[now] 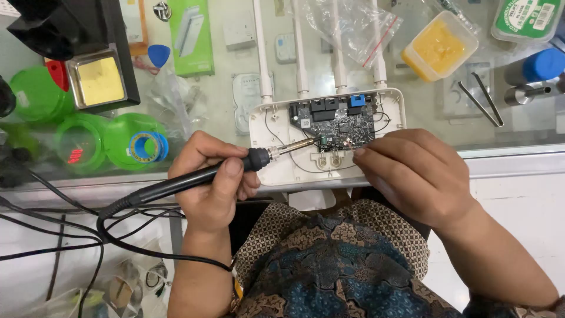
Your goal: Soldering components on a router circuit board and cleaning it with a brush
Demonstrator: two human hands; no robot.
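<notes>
Two hands counted: left hand (213,176), right hand (412,174). One soldering iron (194,179) seen. One opened router (276,159) counted, one circuit board (338,125) inside it, four white antennas (301,53) attached. One pair of tweezers (481,97) noted. One yellow tub (438,47) seen. One blue guitar-pick-shaped opener (158,55) counted. One roll of solder wire (148,147) seen. Three green round containers (35,94) counted. One clear plastic bag (347,26) noted.
</notes>
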